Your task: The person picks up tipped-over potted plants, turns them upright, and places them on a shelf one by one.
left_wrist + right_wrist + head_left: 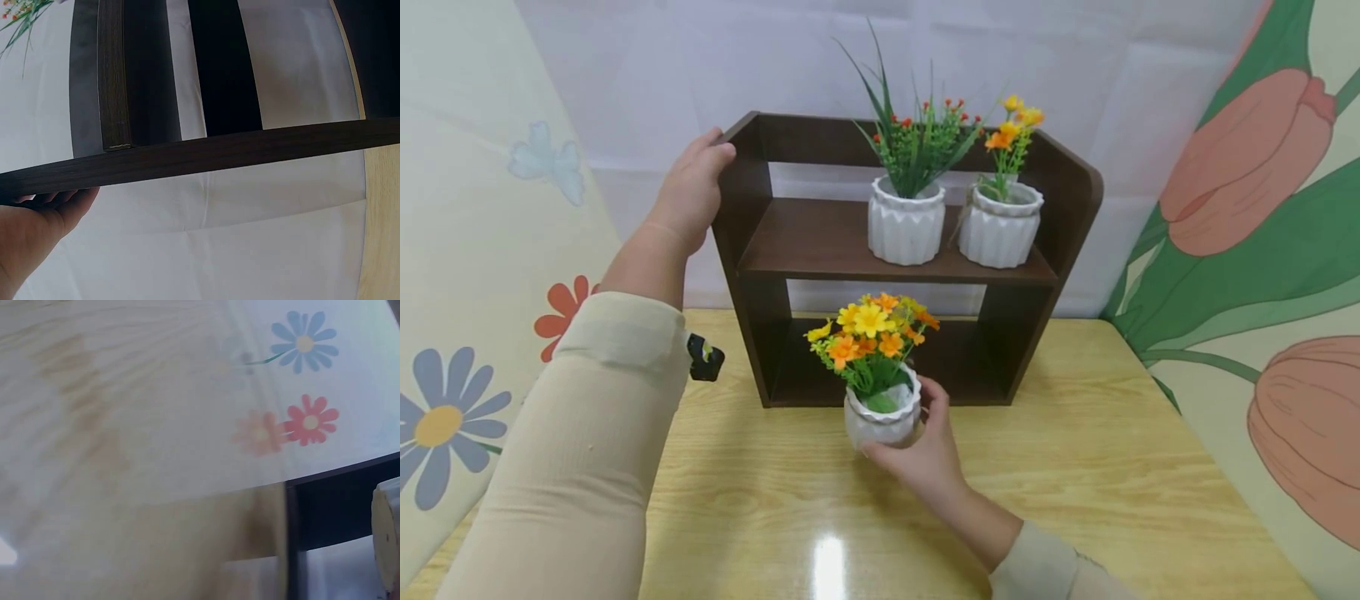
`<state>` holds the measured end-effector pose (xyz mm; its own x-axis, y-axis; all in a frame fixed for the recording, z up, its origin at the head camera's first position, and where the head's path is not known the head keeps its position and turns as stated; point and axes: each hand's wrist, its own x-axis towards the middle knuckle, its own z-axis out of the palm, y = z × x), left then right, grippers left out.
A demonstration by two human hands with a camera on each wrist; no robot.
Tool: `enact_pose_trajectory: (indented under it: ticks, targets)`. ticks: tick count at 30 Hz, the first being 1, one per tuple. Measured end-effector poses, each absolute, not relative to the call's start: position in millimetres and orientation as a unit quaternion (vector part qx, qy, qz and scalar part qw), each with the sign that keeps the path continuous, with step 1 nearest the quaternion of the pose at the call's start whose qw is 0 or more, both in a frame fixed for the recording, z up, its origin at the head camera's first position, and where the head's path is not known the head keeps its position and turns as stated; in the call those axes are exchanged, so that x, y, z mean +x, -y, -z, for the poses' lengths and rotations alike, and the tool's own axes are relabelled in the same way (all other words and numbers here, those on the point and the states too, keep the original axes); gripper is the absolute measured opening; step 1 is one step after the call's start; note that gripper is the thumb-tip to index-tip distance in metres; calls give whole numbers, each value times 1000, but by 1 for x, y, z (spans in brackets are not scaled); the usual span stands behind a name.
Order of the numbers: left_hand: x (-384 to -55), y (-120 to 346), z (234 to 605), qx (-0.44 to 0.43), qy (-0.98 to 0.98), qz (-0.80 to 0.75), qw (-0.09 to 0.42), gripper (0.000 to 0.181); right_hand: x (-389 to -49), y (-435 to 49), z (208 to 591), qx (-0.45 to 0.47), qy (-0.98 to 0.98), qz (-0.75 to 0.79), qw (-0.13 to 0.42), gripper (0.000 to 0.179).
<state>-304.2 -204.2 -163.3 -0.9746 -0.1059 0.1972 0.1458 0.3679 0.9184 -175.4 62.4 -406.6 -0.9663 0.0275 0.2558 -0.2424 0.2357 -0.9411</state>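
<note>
My right hand holds a white fluted flowerpot of yellow and orange artificial flowers, thumb at the near side and fingers round the right. It is in front of the lower compartment of a dark brown two-tier shelf. Part of the pot shows at the right edge of the right wrist view; that hand is out of sight there. My left hand grips the upper edge of the shelf's left side panel. In the left wrist view the left hand has its fingers partly hidden by the panel.
On the upper tier stand a white pot with tall grass and red berries, and another white pot with orange flowers. The shelf stands on a wood-grain table. Behind is a white cloth; flower-painted panels flank the table.
</note>
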Motion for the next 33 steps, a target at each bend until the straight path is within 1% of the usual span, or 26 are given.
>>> enact_pose_trajectory:
  ticks: [17, 23, 30, 33]
  targets:
    - [-303, 201, 164, -14, 825, 554, 113, 58, -189, -40, 348, 126, 756, -620, 170, 98]
    - [-303, 201, 164, -14, 826, 551, 119, 58, -193, -31, 323, 142, 748, -623, 178, 98]
    - [-302, 201, 165, -4, 835, 537, 121, 57, -199, -22, 299, 155, 749, -621, 174, 97]
    - [-302, 202, 165, -4, 835, 536, 122, 58, -203, -18, 291, 164, 748, -616, 183, 98]
